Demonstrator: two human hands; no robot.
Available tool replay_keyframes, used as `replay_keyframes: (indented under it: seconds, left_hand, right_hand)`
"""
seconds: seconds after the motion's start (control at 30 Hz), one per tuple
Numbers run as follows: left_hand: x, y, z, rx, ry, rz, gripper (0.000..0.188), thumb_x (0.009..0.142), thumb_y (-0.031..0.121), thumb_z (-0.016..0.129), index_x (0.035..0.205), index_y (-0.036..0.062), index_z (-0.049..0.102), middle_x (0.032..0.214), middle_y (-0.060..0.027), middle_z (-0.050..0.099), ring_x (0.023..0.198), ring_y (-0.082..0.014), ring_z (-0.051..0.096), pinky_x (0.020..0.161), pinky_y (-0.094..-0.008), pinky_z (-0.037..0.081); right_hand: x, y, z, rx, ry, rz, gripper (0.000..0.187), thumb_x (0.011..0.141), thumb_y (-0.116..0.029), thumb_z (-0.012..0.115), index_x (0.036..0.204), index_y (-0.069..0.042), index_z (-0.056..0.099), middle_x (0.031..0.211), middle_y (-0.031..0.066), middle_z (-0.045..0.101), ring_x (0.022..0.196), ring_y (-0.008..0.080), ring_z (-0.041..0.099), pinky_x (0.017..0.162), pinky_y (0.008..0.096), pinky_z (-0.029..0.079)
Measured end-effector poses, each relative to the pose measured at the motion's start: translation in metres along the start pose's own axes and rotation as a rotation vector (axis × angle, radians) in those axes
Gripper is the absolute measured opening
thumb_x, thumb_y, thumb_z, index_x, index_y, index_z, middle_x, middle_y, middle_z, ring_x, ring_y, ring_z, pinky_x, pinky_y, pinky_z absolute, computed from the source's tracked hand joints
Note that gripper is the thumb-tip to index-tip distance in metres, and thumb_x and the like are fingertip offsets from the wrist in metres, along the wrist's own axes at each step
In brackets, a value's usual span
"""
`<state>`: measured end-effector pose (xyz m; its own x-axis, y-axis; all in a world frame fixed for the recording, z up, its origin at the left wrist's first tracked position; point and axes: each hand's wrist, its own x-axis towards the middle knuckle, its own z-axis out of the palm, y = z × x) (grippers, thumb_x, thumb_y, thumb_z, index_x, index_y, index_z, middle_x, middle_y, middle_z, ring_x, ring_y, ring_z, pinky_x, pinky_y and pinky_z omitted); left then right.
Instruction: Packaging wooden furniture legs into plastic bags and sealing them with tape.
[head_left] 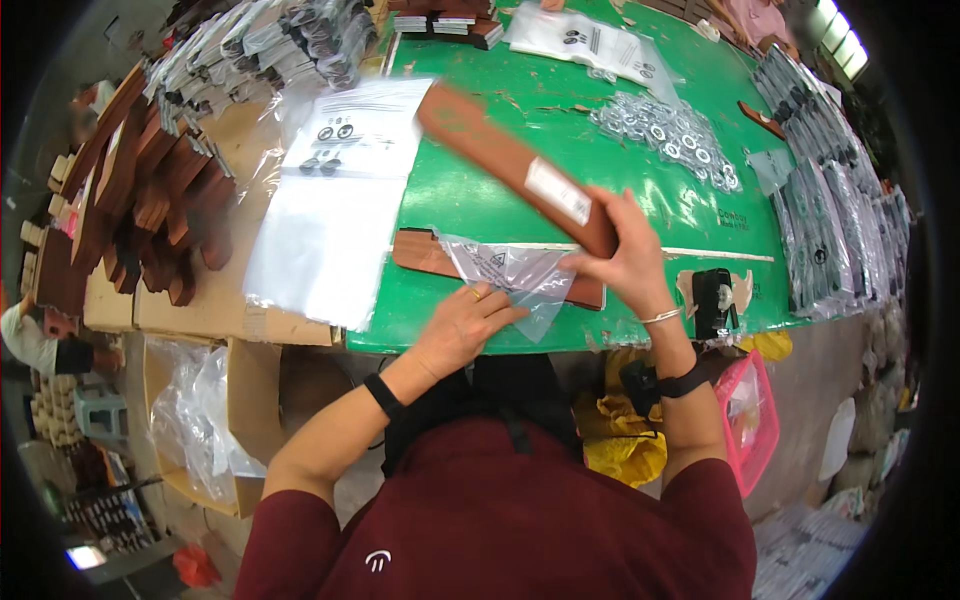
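Observation:
My right hand [635, 255] is closed round one end of a reddish-brown wooden slat [480, 145] with a white label. The slat slants up and to the left above the table, and its far end is blurred. Beneath it, a second brown slat [425, 253] lies near the table's front edge. A small clear plastic bag [510, 270] with dark print covers the middle of that lower slat. My left hand [465, 325] is at the bag's near edge, its fingers bent and closed on the plastic.
Large clear bags [325, 220] lie left of the slats on the green table [600, 190]. Brown slats [150, 200] are heaped on cardboard farther left. Metal washers [665, 135] form a pile at the back. Bagged slats [825, 240] are stacked at right, beyond a small black device [712, 300].

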<state>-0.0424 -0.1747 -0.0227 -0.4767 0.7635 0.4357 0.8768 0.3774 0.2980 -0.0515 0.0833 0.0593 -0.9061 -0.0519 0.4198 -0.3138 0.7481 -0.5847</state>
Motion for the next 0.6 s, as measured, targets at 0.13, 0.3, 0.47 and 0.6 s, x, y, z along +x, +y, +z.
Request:
replay_keyframes:
  seconds: [0.13, 0.3, 0.47, 0.6]
  left_hand:
    - [-0.009, 0.014, 0.004, 0.01, 0.042, -0.076, 0.036, 0.075, 0.005, 0.062, 0.109, 0.0136, 0.069, 0.093, -0.0016, 0.061, 0.083, -0.022, 0.057, 0.076, -0.0346, 0.05]
    - [-0.034, 0.024, -0.006, -0.119, 0.046, -0.156, 0.033, 0.077, 0.002, 0.064, 0.108, 0.013, 0.069, 0.094, -0.0026, 0.062, 0.086, -0.0235, 0.058, 0.077, -0.0362, 0.05]
    - [-0.045, 0.015, -0.023, -0.197, 0.114, -0.346, 0.026, 0.084, 0.001, 0.063, 0.108, 0.011, 0.069, 0.093, -0.0059, 0.064, 0.087, -0.0274, 0.06, 0.077, -0.0382, 0.05]
    - [-0.049, -0.001, -0.048, -0.169, 0.28, -0.45, 0.023, 0.086, 0.001, 0.063, 0.107, 0.008, 0.07, 0.092, -0.0093, 0.066, 0.086, -0.0291, 0.062, 0.076, -0.0377, 0.05]
  right_hand:
    - [-0.03, 0.014, 0.041, -0.279, -0.245, -0.101, 0.097, 0.055, -0.049, 0.087, 0.135, -0.006, 0.051, 0.118, 0.0142, 0.063, 0.114, 0.0332, 0.058, 0.117, 0.0558, 0.025]
    - [-0.034, 0.011, 0.043, -0.348, -0.326, -0.154, 0.103, 0.055, -0.05, 0.086, 0.138, -0.005, 0.047, 0.114, 0.0135, 0.061, 0.111, 0.0319, 0.057, 0.117, 0.0551, 0.024]
    - [-0.034, 0.01, 0.046, -0.374, -0.364, -0.15, 0.086, 0.061, -0.035, 0.087, 0.134, -0.009, 0.05, 0.108, 0.0106, 0.059, 0.108, 0.0301, 0.057, 0.118, 0.0522, 0.025]
    - [-0.029, 0.016, 0.042, -0.279, -0.333, -0.191, 0.079, 0.064, -0.03, 0.085, 0.132, -0.009, 0.051, 0.104, 0.0113, 0.058, 0.105, 0.0318, 0.056, 0.117, 0.0528, 0.025]
